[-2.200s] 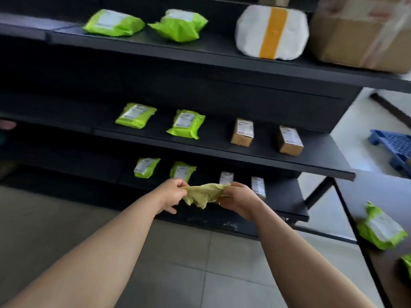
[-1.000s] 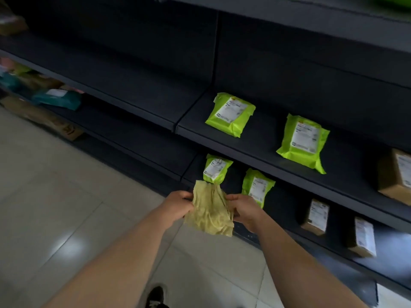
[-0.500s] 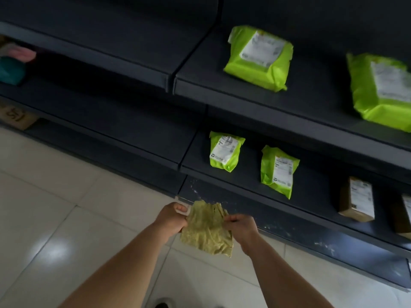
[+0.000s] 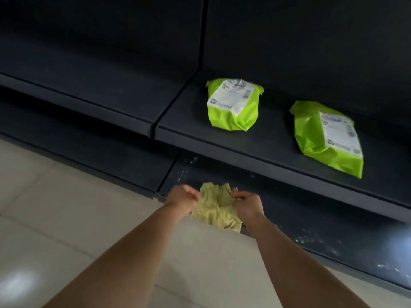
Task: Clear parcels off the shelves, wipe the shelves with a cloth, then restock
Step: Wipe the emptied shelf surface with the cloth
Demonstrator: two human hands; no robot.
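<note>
A crumpled yellow-green cloth (image 4: 216, 207) hangs between my two hands, low in front of the shelving's dark base panel. My left hand (image 4: 183, 197) grips its left edge and my right hand (image 4: 248, 204) pinches its right edge. Above the hands runs a dark shelf (image 4: 255, 150). Two lime-green parcels with white labels lie on it: one (image 4: 233, 105) near its left end, the other (image 4: 327, 136) further right, both flat and apart from my hands.
To the left, a second dark shelf section (image 4: 89, 92) joins at a seam. The base panel (image 4: 333, 238) carries whitish dust specks. Pale floor tiles (image 4: 55, 218) spread out on the left and below.
The view has dropped and moved closer to the lowest shelf. The two green parcels now look bigger and nearer. Both hands still hold the cloth, now low by the base panel.
</note>
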